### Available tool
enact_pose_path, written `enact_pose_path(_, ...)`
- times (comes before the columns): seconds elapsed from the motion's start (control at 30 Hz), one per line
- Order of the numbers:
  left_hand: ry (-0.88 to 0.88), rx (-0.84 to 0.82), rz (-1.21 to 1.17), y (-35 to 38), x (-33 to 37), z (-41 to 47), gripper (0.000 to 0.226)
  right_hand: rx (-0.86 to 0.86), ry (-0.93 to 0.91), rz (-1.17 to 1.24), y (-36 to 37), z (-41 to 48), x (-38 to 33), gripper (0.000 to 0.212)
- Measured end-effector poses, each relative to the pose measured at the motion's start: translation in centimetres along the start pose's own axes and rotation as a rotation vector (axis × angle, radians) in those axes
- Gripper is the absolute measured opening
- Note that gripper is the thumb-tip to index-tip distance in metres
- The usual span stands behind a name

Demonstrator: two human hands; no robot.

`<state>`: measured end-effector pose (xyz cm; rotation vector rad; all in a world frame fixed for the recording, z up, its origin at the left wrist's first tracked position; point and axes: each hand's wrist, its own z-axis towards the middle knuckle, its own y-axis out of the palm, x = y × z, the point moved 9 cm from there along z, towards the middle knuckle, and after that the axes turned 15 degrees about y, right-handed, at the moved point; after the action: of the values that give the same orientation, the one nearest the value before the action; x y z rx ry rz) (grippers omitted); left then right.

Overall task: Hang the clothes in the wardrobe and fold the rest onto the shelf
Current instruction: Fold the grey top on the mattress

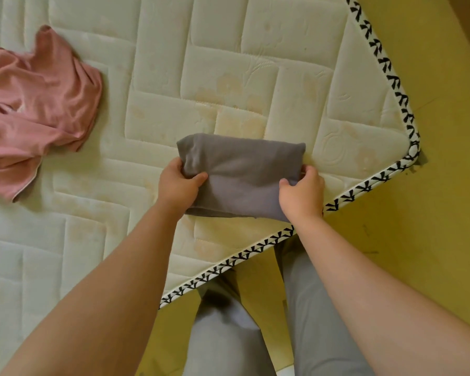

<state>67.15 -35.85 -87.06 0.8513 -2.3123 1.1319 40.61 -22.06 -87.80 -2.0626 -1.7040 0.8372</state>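
Near the right-hand corner of the mattress (pixel 228 63), the thumb of the left hand (pixel 178 185) lies flat on top of a folded grey garment (pixel 242 169) while the other fingers (pixel 174 165) curl round its left edge, so the cloth is pinched between them. The right hand (pixel 301 191) grips the opposite side in the same way, thumb pressed on the upper face and fingers (pixel 308 169) wrapped round the right edge. The grey garment is folded into a compact, thick rectangle with rounded far corners and several layers showing along its near edge. It sits on the quilted top between the two hands, close to the near edge of the mattress; whether it rests with its full weight or is raised slightly cannot be told. Both bare forearms (pixel 114 280) reach forward from the bottom of the view and converge on it. A crumpled pink garment (pixel 36 104) lies on the same surface far to the left, well apart from the grey one and running out of the left side of the view. The mattress is cream with stitched rectangular panels and some yellowish marks, and a white piping (pixel 385 63) with a black pattern runs along its edges and round the corner. Beyond it is a yellow floor (pixel 445 185), where the person's legs in light grey trousers (pixel 223 335) stand against the near edge.
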Motion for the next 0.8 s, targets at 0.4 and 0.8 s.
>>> enact_pose_path(0.4,-0.455,-0.143,-0.285,-1.4,-1.1,-6.8,0.085,-0.114,0.103,-0.099,-1.5,-6.6,-2.7,0.036)
enact_pose_path(0.8,-0.253,0.064,-0.477,-25.3,-4.4,-26.6,0.062,-0.201,-0.378,-0.366,0.9,-31.8,-5.2,0.053)
